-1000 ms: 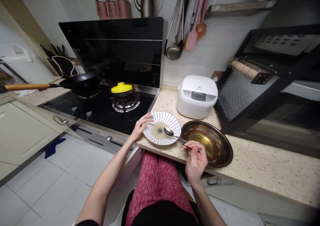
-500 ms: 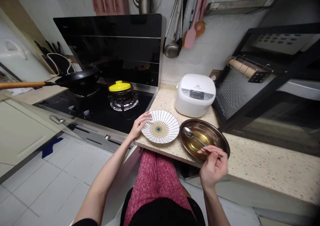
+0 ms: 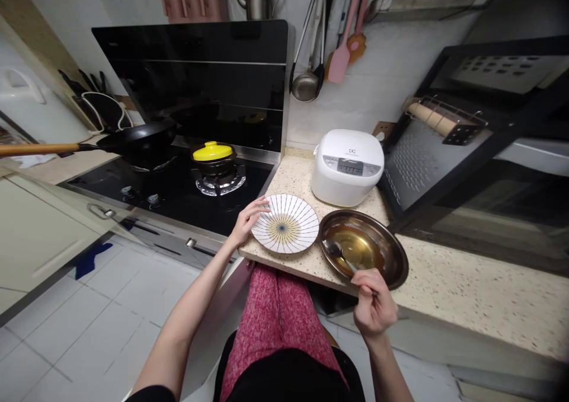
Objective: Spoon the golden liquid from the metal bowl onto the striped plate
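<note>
My right hand (image 3: 376,304) is closed around the handle of a metal spoon (image 3: 349,264). The spoon's bowl is over the left part of a wide metal bowl (image 3: 395,254), which has yellowish liquid (image 3: 358,245) in its bottom. I cannot tell whether the spoon tip touches the liquid. To the left lies a white plate (image 3: 297,212) with dark radiating lines and a little yellowish liquid in its middle. My left hand (image 3: 246,221) rests at the plate's left rim, fingers stretched out over the edge.
A white rice cooker (image 3: 347,168) stands behind the plate and bowl. On the stove (image 3: 173,197) at left sit a pot with a yellow lid (image 3: 212,151) and a black wok (image 3: 137,138) with a wooden handle. A dark rack (image 3: 489,182) borders the counter (image 3: 480,289) at right.
My right hand has moved slightly left and down, and the spoon's bowl now sits a little lower within the metal bowl. My left hand stays at the plate.
</note>
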Tool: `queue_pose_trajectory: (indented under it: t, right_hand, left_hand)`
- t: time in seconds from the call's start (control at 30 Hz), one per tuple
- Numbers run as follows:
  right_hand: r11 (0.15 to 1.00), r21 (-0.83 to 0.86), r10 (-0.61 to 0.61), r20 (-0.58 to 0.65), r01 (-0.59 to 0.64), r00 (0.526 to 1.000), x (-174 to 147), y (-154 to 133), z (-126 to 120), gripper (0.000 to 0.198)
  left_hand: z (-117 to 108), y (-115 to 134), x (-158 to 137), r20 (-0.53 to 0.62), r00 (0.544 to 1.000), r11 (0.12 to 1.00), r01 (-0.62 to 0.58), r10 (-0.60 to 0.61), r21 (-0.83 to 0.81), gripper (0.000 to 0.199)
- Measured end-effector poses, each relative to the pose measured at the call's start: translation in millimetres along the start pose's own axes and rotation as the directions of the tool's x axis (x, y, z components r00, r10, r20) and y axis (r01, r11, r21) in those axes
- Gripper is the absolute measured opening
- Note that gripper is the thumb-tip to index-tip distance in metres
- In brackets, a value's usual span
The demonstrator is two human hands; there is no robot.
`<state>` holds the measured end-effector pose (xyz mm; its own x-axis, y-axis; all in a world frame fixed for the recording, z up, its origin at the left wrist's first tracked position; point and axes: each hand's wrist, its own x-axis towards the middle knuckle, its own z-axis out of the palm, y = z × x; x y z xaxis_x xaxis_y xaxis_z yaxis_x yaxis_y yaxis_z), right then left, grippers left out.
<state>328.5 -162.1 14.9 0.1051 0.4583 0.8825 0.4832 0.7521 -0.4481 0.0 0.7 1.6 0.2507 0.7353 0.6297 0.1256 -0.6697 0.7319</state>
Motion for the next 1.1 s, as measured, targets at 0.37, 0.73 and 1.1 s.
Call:
queue_pose_trajectory:
  t: [0.37,0.73,1.1]
  right_hand:
    - [0.998,-0.022,0.055,-0.202,-0.061,0.978,4.5,-5.3,12.3,0.013]
    - [0.961,0.166,0.226,-0.011,-0.221,0.974,6.4,-16.0,70.5,0.020]
    - [0.924,0.175,0.336,0.045,-0.339,0.941,-1.1,-5.5,90.6,0.021]
  left_hand:
    - [-0.8,-0.6,0.0,0.012,1.000,1.000,0.001,-0.001,-0.002,0.040]
    - [0.2,0.7,-0.4,-0.005,1.000,1.000,0.005,-0.005,-0.015,0.038]
    - [0.0,0.8,-0.7,-0.008,1.000,1.000,0.021,-0.022,-0.009,0.040]
